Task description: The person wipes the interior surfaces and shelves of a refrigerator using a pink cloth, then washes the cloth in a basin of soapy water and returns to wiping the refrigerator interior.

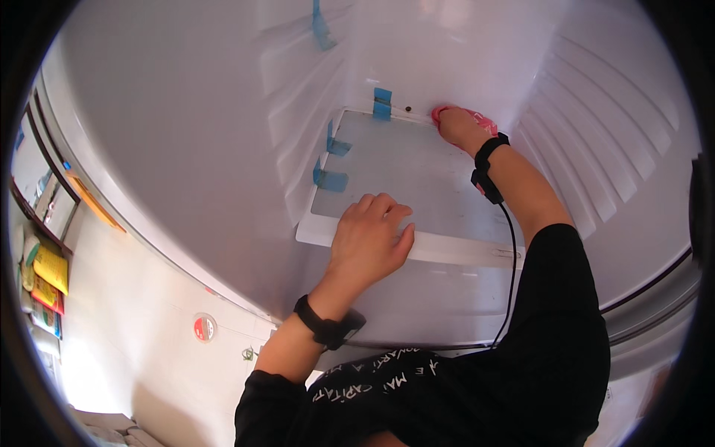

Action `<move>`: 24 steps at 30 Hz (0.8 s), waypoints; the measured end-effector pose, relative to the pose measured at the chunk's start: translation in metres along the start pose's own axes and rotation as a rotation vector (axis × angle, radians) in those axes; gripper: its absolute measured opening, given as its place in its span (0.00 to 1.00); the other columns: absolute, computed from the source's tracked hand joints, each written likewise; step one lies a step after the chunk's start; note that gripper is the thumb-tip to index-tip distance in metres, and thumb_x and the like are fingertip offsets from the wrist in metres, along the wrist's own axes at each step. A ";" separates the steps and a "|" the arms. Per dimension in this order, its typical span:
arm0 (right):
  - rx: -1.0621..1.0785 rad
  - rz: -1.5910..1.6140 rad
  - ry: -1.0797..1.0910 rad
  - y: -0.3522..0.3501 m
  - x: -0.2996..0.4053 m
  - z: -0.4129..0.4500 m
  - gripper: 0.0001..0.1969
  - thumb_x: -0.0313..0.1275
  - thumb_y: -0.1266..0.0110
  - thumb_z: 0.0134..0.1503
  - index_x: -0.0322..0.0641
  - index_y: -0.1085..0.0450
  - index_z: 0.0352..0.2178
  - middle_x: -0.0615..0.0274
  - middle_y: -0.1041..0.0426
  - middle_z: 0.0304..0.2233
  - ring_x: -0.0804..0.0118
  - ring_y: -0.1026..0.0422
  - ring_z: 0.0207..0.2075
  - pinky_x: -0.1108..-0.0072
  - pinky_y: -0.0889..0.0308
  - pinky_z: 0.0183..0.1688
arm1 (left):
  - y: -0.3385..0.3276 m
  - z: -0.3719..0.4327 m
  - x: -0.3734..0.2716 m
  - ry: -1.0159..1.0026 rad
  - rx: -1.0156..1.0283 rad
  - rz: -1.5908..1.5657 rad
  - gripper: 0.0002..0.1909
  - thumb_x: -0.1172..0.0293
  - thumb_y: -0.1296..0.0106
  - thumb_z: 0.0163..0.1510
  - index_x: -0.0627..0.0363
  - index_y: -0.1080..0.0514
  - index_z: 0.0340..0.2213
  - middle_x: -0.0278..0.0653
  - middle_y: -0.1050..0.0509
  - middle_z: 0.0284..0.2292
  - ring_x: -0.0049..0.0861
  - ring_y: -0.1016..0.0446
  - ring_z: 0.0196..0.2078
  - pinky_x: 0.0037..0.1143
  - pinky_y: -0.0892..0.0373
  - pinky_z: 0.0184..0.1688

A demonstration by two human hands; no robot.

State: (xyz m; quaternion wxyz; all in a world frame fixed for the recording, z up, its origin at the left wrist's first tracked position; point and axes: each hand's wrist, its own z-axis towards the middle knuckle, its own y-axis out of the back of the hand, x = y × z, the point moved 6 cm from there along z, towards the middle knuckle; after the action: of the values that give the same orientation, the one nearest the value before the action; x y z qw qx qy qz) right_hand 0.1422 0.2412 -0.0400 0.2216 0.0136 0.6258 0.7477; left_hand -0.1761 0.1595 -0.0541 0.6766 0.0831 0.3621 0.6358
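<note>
Inside a refrigerator compartment, my right hand presses a pink cloth against the back right corner of a shelf panel. The cloth bunches around the fingers. My left hand is at the shelf's white front trim, holding nothing, with its thumb and fingers apart. Blue tape strips stick to the panel's left edge and back edge. A small dark round spot shows on the back wall, right of the back strip. Both wrists wear black straps with small devices.
Ribbed side walls flank the shelf, and another blue strip hangs on the left wall. A black cable runs from the right wrist device. A tape roll lies on the floor at left, near coloured packets.
</note>
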 end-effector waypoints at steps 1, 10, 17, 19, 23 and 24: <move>0.020 -0.076 0.019 -0.005 0.000 0.004 0.06 0.23 0.53 0.43 0.40 0.30 0.23 0.51 0.27 0.27 0.51 0.29 0.32 0.68 0.34 0.34 | -0.001 0.000 -0.001 0.006 -0.004 -0.001 0.08 0.69 0.47 0.41 0.54 0.27 0.27 0.34 0.32 0.27 0.31 0.32 0.32 0.29 0.36 0.32; -0.307 0.357 0.243 0.031 0.061 0.025 0.07 0.26 0.56 0.47 0.36 0.32 0.26 0.45 0.30 0.27 0.45 0.31 0.31 0.67 0.35 0.33 | 0.001 -0.001 0.001 -0.003 -0.011 0.029 0.07 0.70 0.47 0.40 0.54 0.28 0.27 0.33 0.32 0.26 0.30 0.32 0.32 0.28 0.36 0.31; -0.263 0.270 0.335 -0.005 0.093 0.070 0.08 0.27 0.57 0.49 0.35 0.31 0.26 0.47 0.28 0.27 0.48 0.30 0.31 0.68 0.34 0.34 | 0.000 0.000 -0.004 -0.024 -0.005 0.005 0.08 0.70 0.47 0.41 0.54 0.28 0.27 0.34 0.32 0.27 0.31 0.32 0.32 0.29 0.35 0.32; -0.277 0.092 0.428 -0.009 0.091 0.072 0.09 0.26 0.58 0.49 0.34 0.30 0.27 0.47 0.28 0.28 0.49 0.29 0.31 0.68 0.34 0.34 | -0.001 0.000 -0.004 -0.022 -0.012 -0.002 0.08 0.70 0.47 0.41 0.54 0.28 0.27 0.34 0.32 0.27 0.31 0.32 0.32 0.29 0.35 0.32; -0.161 0.346 0.085 0.024 0.111 0.053 0.10 0.27 0.57 0.49 0.36 0.31 0.30 0.47 0.28 0.31 0.49 0.29 0.35 0.69 0.35 0.38 | 0.007 -0.008 0.007 -0.006 -0.033 -0.038 0.08 0.70 0.47 0.41 0.55 0.28 0.27 0.36 0.32 0.27 0.33 0.32 0.32 0.29 0.35 0.34; -0.116 0.319 0.062 0.022 0.098 0.051 0.10 0.27 0.57 0.48 0.36 0.31 0.30 0.47 0.28 0.32 0.50 0.29 0.35 0.68 0.35 0.37 | 0.006 -0.007 0.003 -0.030 -0.031 -0.057 0.08 0.70 0.47 0.41 0.56 0.28 0.27 0.36 0.32 0.27 0.33 0.32 0.32 0.29 0.35 0.34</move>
State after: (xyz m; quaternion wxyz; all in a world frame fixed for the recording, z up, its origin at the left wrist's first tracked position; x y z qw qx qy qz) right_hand 0.0619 0.3207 -0.0333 0.0811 0.0767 0.5783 0.8082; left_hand -0.1854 0.1611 -0.0566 0.7008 0.0718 0.3442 0.6206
